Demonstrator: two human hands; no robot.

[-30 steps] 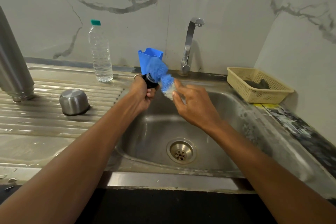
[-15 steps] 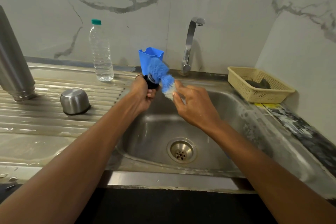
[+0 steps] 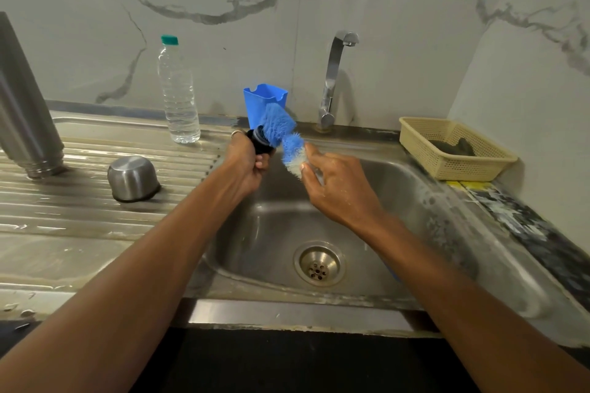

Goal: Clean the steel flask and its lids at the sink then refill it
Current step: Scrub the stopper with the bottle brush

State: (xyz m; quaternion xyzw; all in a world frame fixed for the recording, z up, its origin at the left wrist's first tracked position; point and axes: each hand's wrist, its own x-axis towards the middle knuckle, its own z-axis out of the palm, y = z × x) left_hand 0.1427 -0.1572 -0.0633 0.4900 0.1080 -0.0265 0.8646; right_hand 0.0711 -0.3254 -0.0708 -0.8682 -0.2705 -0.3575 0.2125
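Over the back left of the steel sink, my left hand grips a small black inner lid. My right hand holds a blue bottle brush by its stem, and the bristles press against the lid. The steel flask stands upside down on the drainboard at far left. Its steel cup lid sits upside down nearer the sink.
A clear water bottle with a green cap stands on the drainboard by the wall. A blue holder sits behind the hands. The tap is off. A beige basket rests at the right.
Both hands stay almost in place over the sink. The brush bristles shift slightly against the black lid.
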